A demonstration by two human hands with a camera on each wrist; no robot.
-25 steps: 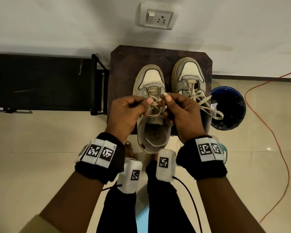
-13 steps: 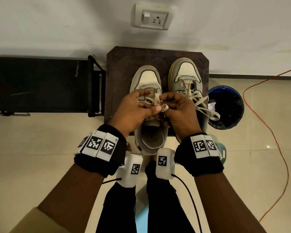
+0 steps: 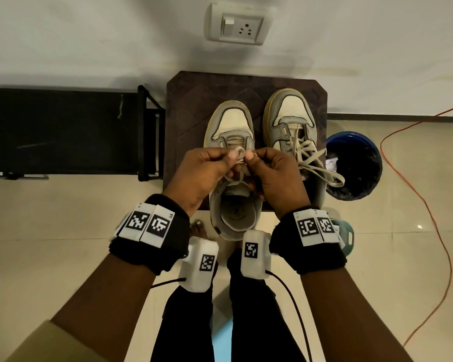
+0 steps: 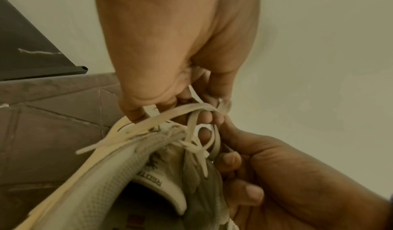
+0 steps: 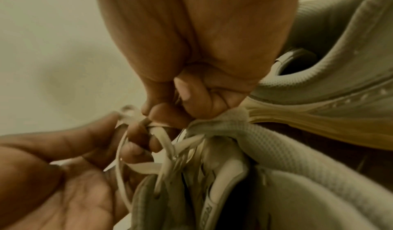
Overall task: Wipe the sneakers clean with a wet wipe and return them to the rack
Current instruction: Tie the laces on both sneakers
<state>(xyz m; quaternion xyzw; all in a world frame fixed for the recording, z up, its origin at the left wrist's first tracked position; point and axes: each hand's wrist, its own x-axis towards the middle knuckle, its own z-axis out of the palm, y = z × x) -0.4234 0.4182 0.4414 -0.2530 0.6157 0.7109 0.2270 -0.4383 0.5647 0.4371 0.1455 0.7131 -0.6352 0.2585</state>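
Two grey and cream sneakers stand side by side on a dark brown stool (image 3: 194, 100). Over the left sneaker (image 3: 230, 121) both hands meet at its cream laces (image 3: 239, 154). My left hand (image 3: 204, 171) pinches a lace loop, and my right hand (image 3: 275, 173) pinches the lace beside it. The left wrist view shows the laces (image 4: 197, 121) looped round fingers of both hands above the sneaker's tongue (image 4: 170, 179). In the right wrist view the laces (image 5: 163, 141) cross between the two hands. The right sneaker (image 3: 290, 118) has loose laces (image 3: 317, 163) trailing off its side. No wet wipe is visible.
A black shoe rack (image 3: 63, 129) stands left of the stool against the wall. A blue bin (image 3: 353, 165) with a black liner sits right of the stool. An orange cable (image 3: 434, 218) runs over the tiled floor at right. A wall socket (image 3: 239, 28) is above.
Both hands stay at the left sneaker's laces. From pulling the lace ends apart they came together, and now they hold a small loop between thumbs and fingers.
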